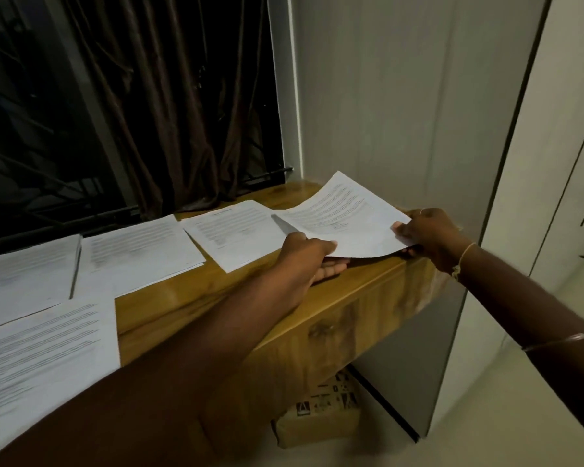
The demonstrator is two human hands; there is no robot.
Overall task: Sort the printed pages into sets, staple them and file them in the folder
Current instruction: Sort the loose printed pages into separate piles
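Fig. 1. My left hand (pixel 305 261) and right hand (pixel 427 235) each pinch a white printed paper sheet (pixel 344 215) just above the right end of the yellow wooden desk (pixel 317 298). I would lower it flat before letting go.

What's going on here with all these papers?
A person is sorting printed pages on a wooden ledge. The left hand and the right hand grip one sheet by its near edge, raised over the ledge's right end. The other pages lie spread along the ledge to the left. No stapler or folder is in view.
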